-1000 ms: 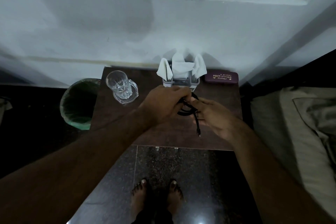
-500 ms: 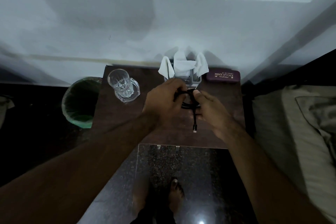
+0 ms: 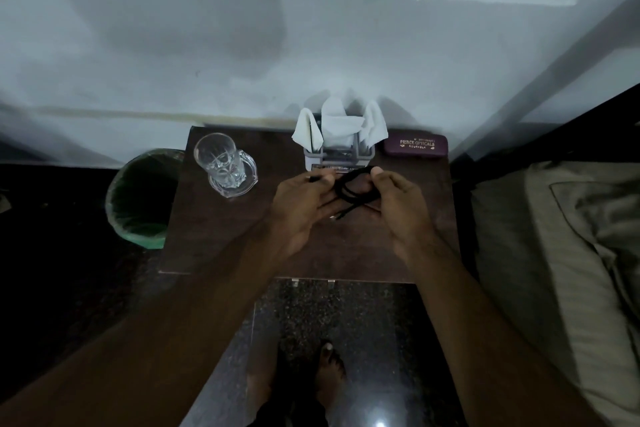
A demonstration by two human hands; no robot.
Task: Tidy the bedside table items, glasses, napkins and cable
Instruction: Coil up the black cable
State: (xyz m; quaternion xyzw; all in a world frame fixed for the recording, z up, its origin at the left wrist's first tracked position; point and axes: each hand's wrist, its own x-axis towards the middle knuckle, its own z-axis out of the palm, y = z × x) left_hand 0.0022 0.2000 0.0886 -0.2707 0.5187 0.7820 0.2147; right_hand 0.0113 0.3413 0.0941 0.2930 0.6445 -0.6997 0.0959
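A black cable point(image 3: 353, 191) hangs in loose loops between my hands above the dark wooden bedside table point(image 3: 214, 229). My left hand point(image 3: 301, 208) pinches one end of it near the connector. My right hand point(image 3: 398, 204) grips the looped part with thumb and fingers. A clear glass point(image 3: 220, 161) stands on a glass coaster at the table's back left. White napkins point(image 3: 337, 128) stick up from a grey holder point(image 3: 339, 158) at the back middle. A maroon glasses case point(image 3: 415, 146) lies at the back right.
A green-lined waste bin point(image 3: 138, 198) stands on the floor left of the table. A bed with striped bedding point(image 3: 561, 253) is close on the right. The white wall point(image 3: 311, 45) runs right behind the table. My bare foot point(image 3: 329, 367) is on the dark floor below.
My hands have drawn apart and opened the cable into looser loops. The dangling plug end has risen closer to my left palm.
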